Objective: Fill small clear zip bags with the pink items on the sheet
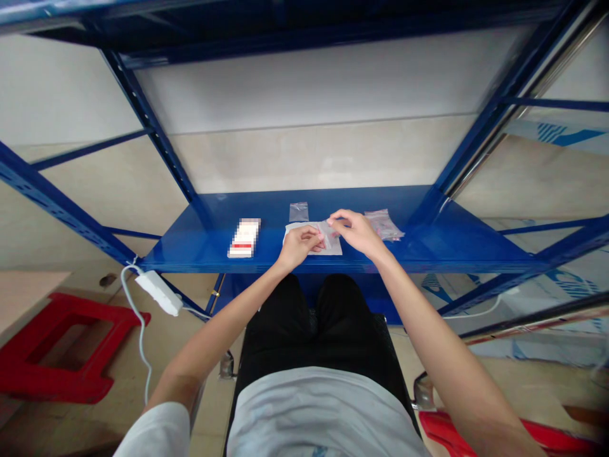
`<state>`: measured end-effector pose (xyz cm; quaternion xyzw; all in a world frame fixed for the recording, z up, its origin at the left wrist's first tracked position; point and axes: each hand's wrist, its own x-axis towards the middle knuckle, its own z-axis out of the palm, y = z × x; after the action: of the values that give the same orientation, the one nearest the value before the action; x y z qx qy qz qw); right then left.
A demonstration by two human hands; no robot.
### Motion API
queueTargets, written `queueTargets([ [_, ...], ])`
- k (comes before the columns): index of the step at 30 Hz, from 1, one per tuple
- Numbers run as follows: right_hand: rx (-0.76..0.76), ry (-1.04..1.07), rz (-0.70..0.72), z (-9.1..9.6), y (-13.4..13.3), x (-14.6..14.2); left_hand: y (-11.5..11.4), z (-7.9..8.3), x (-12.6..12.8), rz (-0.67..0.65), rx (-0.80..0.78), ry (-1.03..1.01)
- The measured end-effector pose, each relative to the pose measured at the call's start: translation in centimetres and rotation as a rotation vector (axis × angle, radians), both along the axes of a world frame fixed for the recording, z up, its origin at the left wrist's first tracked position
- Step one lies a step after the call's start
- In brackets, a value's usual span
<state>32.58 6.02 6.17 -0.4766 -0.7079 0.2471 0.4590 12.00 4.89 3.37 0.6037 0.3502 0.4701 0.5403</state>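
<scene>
Both hands meet over a white sheet or packet (335,249) on the blue shelf. My left hand (301,245) has its thumb and fingers pinched on the edge of a small clear plastic bag (329,233). My right hand (354,230) closes thumb and fingertips at the bag's upper right side. Whatever the bag holds is too small to make out. Behind the hands lies another flat clear zip bag (299,212). To the right of my right hand rests a loose pile of clear plastic bags (384,225) with reddish edges.
A blurred-out white item with a red band (244,238) lies on the blue shelf (200,244) at left. Blue uprights and an upper shelf (304,38) frame the space. A white power strip (159,292) hangs at the left; a red stool (71,349) stands on the floor.
</scene>
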Motion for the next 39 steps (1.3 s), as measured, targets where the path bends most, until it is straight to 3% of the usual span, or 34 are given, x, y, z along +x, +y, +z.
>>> queueTargets([
  [6,-0.017,0.044,0.144,2.1,-0.9,-2.2,-0.7,1.3,-0.7,-0.024,0.157,-0.036],
  [9,-0.065,0.128,0.141,3.3,-1.9,-2.3,-0.4,2.5,-0.2,-0.033,0.22,-0.027],
  [13,-0.112,0.25,0.11,4.5,-3.2,-1.9,-0.1,4.1,0.6,0.014,0.3,0.096],
  [17,-0.222,0.293,0.122,4.7,-3.9,-1.2,-0.5,4.9,0.8,0.078,0.372,0.257],
  [26,-0.346,0.36,0.124,3.2,-3.6,-1.1,-0.1,4.1,-0.4,-0.108,0.294,0.215],
  [35,-0.286,0.362,0.033,2.7,-3.1,-1.2,0.6,3.9,0.0,-0.128,0.295,0.225],
  [39,-0.297,0.393,0.013,2.6,-3.2,-1.3,0.4,3.8,0.4,-0.062,0.389,0.312],
])
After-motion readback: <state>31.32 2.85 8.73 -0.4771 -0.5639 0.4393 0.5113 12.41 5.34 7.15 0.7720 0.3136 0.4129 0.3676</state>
